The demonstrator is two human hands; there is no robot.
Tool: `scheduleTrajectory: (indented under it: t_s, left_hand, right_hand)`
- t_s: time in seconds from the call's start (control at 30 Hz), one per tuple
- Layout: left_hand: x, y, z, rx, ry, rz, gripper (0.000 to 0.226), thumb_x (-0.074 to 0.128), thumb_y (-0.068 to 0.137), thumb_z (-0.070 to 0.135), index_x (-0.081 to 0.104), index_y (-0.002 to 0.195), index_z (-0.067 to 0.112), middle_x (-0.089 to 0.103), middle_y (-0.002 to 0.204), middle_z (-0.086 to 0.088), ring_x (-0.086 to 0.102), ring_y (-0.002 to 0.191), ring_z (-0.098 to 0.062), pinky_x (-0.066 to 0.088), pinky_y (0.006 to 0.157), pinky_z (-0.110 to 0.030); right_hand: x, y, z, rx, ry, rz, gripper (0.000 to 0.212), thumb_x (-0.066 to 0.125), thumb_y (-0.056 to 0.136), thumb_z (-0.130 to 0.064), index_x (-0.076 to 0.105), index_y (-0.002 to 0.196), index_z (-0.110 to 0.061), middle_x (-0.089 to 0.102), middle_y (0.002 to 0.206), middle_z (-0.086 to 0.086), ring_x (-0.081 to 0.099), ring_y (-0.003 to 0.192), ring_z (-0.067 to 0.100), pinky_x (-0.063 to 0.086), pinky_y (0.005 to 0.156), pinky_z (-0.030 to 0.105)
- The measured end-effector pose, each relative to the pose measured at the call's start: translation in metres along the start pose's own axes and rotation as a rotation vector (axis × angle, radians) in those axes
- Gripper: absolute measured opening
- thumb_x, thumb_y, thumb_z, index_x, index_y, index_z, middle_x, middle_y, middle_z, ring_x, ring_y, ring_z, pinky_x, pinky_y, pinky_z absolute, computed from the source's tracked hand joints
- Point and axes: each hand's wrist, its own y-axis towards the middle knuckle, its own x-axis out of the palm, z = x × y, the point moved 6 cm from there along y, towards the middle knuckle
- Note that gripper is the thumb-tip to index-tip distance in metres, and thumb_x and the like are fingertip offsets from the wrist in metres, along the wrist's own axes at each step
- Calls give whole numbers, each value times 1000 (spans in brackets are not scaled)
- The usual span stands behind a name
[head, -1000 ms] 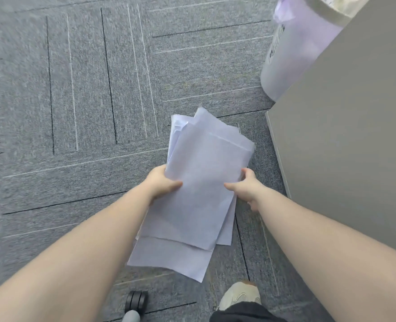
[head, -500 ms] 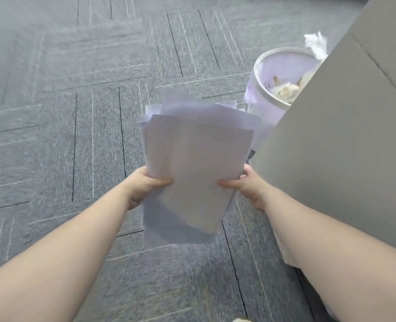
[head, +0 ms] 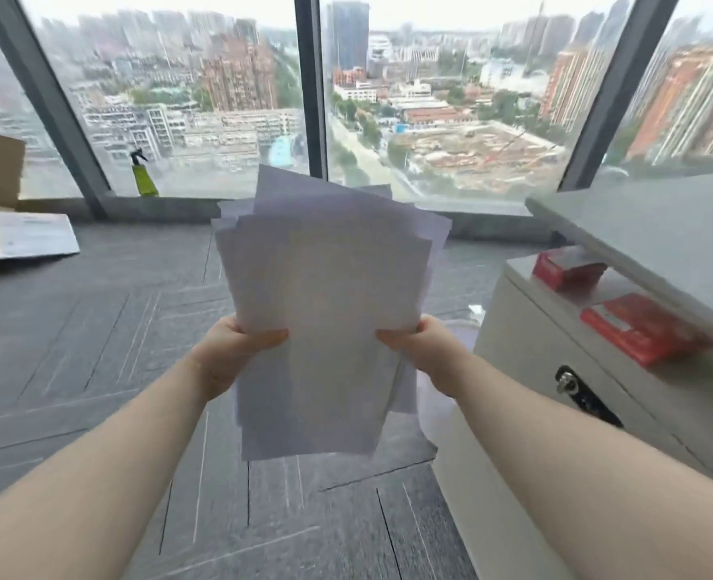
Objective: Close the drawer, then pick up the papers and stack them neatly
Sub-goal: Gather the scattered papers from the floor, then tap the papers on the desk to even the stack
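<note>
Two hands — left and right — each grip one uneven sheaf of papers; sheet count unclear — two red boxes on cabinet.

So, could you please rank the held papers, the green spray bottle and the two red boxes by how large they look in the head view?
1. papers, though nearest
2. nearer red box
3. farther red box
4. green spray bottle, though farthest

likely office: high-rise windows, cabinet
</note>
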Motion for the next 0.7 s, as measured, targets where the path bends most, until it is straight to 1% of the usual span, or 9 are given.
scheduleTrajectory:
  t_s: [0.1,0.13,0.2,0.27,0.37,0.47,0.53,0.6,0.7]
  left_hand:
    - [9,-18,78,128,-37,36,19,67,76,-9,74,77,9,77,69,1,72,60,-11,60,58,-23]
    - [15,-26,102,170,-47,31,21,63,79,-10,72,83,9,77,69,2,73,61,-11,60,59,-23]
    - [28,-43,149,261,-58,24,22,61,80,-11,69,88,8,78,71,4,73,62,-9,61,65,-24]
    - [42,-59,191,343,-59,29,20,63,79,-10,70,89,6,78,76,3,73,63,-11,60,71,-28]
    - [74,-84,248,442,-85,21,27,73,71,-3,71,98,2,77,92,-10,73,77,-22,59,83,-40]
    - [119,-109,294,514,-132,8,48,76,63,6,66,108,-5,70,105,-22,68,87,-32,57,85,-45]
    - [150,-122,319,570,-165,28,41,79,61,7,65,98,-2,70,100,-20,70,76,-28,60,75,-39]
    - [181,-132,338,616,-178,77,28,82,64,6,57,75,11,69,91,-17,67,70,-25,60,71,-34]
    - [226,-142,357,648,-117,93,36,79,71,10,45,62,17,66,83,-17,60,74,-25,52,74,-38]
  right_hand:
    - [-15,-25,-85,-121,-24,77,17,69,84,-8,67,101,-12,66,79,-3,61,70,10,54,64,17]
    - [-22,-35,-111,-161,-22,95,17,70,83,-8,68,100,-11,68,82,-1,63,72,14,56,70,21]
    - [-36,-58,-158,-240,-30,132,16,73,80,-12,71,96,-13,71,91,6,65,81,21,56,87,36]
    - [-54,-83,-198,-305,-33,189,12,74,78,-14,72,89,-15,71,91,6,65,78,20,56,84,36]
    - [-91,-125,-249,-391,-10,272,17,73,80,-11,72,97,-9,70,86,5,63,69,16,54,70,27]
    - [-135,-168,-292,-494,23,358,11,72,80,-9,70,91,-10,69,90,11,64,77,23,56,80,37]
    - [-168,-195,-312,-540,39,411,11,71,81,-8,70,92,-8,68,91,12,62,81,23,54,81,39]
    - [-205,-222,-326,-574,46,471,19,71,80,-9,71,98,-2,69,92,14,62,81,24,53,79,38]
    - [-256,-259,-337,-626,25,559,13,72,78,-13,72,90,-8,72,99,24,63,83,26,55,85,48]
